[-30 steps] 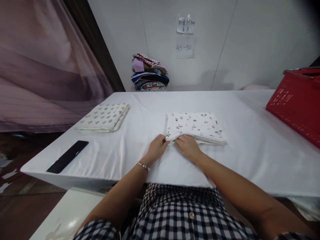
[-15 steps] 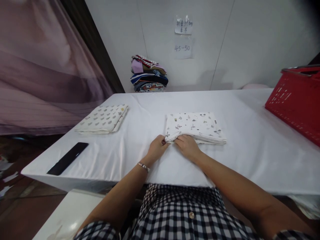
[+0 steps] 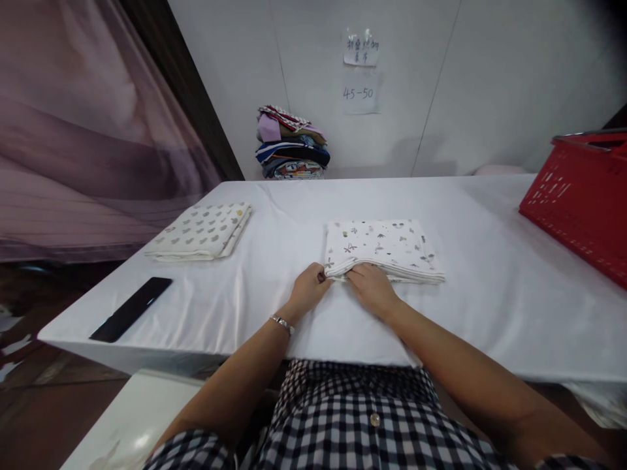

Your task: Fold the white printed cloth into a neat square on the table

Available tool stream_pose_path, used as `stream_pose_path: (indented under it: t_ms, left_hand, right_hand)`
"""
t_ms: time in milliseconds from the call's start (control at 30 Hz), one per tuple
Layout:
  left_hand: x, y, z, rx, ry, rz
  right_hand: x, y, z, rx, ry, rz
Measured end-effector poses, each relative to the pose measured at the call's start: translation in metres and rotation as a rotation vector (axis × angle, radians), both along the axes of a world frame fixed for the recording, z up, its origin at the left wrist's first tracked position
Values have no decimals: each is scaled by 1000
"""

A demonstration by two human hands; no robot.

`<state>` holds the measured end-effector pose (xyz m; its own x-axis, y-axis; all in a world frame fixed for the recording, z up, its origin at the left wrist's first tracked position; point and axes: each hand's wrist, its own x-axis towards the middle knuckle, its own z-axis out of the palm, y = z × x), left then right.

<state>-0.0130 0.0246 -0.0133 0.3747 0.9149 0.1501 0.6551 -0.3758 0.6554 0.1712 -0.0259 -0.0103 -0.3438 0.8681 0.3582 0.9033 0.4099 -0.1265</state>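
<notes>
A folded white cloth with small grey and yellow prints (image 3: 386, 247) lies in the middle of the white table (image 3: 490, 294). My left hand (image 3: 307, 291) pinches its near left corner. My right hand (image 3: 373, 288) grips the near edge just beside it, fingers curled into the layers. A bracelet is on my left wrist. A second folded cloth with grey spots (image 3: 202, 230) rests apart at the table's left.
A black flat phone-like object (image 3: 131, 308) lies near the table's front left edge. A red plastic basket (image 3: 582, 199) stands at the right. A stack of folded colourful clothes (image 3: 292, 143) sits at the back by the wall. A pink curtain hangs at left.
Almost nothing has moved. Both hands keep their hold on the cloth's near edge, with my right hand shifted very slightly.
</notes>
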Motion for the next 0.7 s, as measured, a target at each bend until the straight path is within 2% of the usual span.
stream_pose_path:
  t_ms: [267,467,700]
  left_hand:
    - [2,-1,1,22,-29,7]
    - [3,-1,3,32,-34,5]
    - [1,1,0,69,-55,-27]
  right_hand:
    - [-2,3,0,25,-8,-32]
    - [1,3,-7,115,-39,17]
    - [5,1,-9,109,-2,70]
